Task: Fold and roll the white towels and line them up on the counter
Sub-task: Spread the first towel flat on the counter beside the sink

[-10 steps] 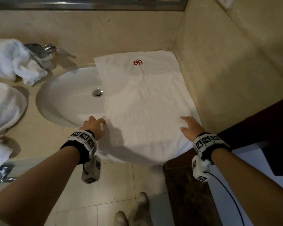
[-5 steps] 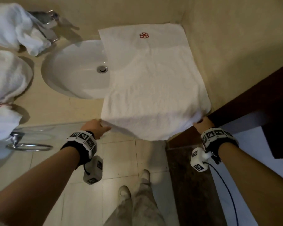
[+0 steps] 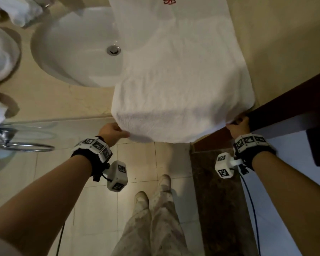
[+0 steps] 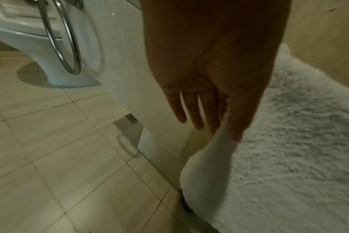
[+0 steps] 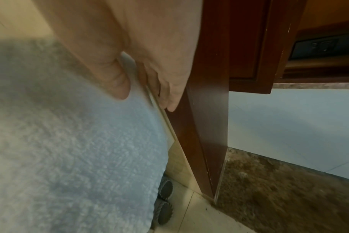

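Gripping the overhanging hem at both near corners, the person has the white towel (image 3: 175, 74) spread flat on the desk (image 3: 50, 97), its near end draped over the front edge at 6 o'clock and its left side lapping over the sink (image 3: 72, 50). The left hand (image 3: 112, 131) pinches its corner between thumb and fingertips, the other fingers (image 4: 193, 110) held straight; the right hand (image 3: 237, 126) has thumb and fingers curled on the opposite corner, tight by the dark wooden door frame (image 5: 207, 110). This looks like the first fold in hand: the next move probably calls for lifting both corners together and carrying the hem toward 12 o'clock, keeping the edges square. More white towels (image 3: 2, 52) sit bunched at 9 to 10 o'clock. At 12 o'clock a red pinwheel emblem (image 3: 168, 0) is stitched on the towel; no readable lettering. The wristbands carry black-and-white marker squares.
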A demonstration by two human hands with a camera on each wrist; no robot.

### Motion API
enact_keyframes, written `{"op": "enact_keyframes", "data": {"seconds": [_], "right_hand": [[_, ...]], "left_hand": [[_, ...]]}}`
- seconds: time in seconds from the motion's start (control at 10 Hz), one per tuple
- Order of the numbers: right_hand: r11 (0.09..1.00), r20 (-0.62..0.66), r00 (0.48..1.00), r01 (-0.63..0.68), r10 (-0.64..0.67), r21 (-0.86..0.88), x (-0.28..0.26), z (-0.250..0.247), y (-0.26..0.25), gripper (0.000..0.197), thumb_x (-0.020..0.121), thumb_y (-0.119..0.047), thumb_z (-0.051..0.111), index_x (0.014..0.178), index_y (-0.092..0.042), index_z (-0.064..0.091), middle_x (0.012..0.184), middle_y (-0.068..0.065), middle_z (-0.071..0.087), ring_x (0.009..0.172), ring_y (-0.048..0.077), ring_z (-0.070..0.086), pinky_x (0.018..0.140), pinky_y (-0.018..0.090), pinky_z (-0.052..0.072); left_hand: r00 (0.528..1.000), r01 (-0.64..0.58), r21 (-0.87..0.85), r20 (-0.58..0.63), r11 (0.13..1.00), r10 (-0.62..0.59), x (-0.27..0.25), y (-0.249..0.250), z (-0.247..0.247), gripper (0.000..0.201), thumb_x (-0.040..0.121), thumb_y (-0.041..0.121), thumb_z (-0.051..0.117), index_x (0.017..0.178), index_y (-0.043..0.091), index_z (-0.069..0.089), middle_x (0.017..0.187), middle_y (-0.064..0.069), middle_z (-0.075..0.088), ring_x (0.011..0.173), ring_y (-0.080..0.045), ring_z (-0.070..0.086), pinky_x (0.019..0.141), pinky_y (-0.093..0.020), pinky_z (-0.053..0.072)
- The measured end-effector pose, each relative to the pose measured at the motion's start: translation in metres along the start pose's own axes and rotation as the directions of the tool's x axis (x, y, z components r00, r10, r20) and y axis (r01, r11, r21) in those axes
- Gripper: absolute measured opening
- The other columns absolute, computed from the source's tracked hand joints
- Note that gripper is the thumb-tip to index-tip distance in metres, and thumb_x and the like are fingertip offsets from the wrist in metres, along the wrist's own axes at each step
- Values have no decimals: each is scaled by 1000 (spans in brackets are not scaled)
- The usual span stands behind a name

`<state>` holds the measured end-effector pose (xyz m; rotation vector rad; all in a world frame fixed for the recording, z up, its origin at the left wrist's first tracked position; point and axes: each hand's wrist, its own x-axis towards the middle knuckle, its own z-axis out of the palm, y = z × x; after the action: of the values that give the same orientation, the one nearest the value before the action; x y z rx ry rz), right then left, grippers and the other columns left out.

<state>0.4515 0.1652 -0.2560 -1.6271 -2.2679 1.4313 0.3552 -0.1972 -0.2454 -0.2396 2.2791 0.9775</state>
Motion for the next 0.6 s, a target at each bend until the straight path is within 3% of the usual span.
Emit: {"op": "enact_keyframes", "data": {"seconds": [0.1,0.2,0.3,0.4,0.5,0.6], "right_hand": [[989,40,998,-38,44,-140,8,4,7,57,90,-8,56,140,1,30,141,18,41,130,33,41,109,36,33],[995,57,997,-41,46,-89,16,10,10,62,88,-10,59,141,-3,29,141,17,42,126,34,47,106,41,40],[996,116,989,-87,88,-16,25,15,15,57,87,-8,59,138,0,34,136,21,48,119,37,54,95,42,49],[992,39,994,-103,106,-73,20,17,13,54,84,-17,66,131,3,46,133,20,53,119,35,54,98,40,47],[985,21,990,-138,141,-103,10,13,13,61,82,-22,70,131,6,44,134,17,51,121,35,51,100,37,44],[968,154,980,-91,129,-236,-10,5,17,51,81,-10,70,125,7,50,131,19,54,118,36,53,94,36,45]], "left_hand": [[995,-30,-28,98,999,33,-3,-2,7,46,78,-2,68,122,-3,55,119,-14,59,111,-29,54,88,-30,41],[981,-32,-33,191,999,37,0,-7,9,59,73,-10,68,128,-1,48,130,-17,54,122,-34,49,97,-37,42],[975,7,91,221,996,-27,10,-18,10,53,74,-4,70,124,-1,54,126,-17,57,120,-33,51,97,-36,42],[963,13,205,260,979,-68,10,-20,10,45,78,6,71,120,0,58,123,-16,59,116,-31,53,93,-32,41],[954,24,306,278,952,-114,10,-22,3,52,75,10,75,123,1,56,125,-17,58,117,-32,53,100,-36,42],[945,17,379,296,925,-139,5,-19,-9,58,78,12,72,130,2,51,131,-15,54,121,-32,50,104,-38,40]]}}
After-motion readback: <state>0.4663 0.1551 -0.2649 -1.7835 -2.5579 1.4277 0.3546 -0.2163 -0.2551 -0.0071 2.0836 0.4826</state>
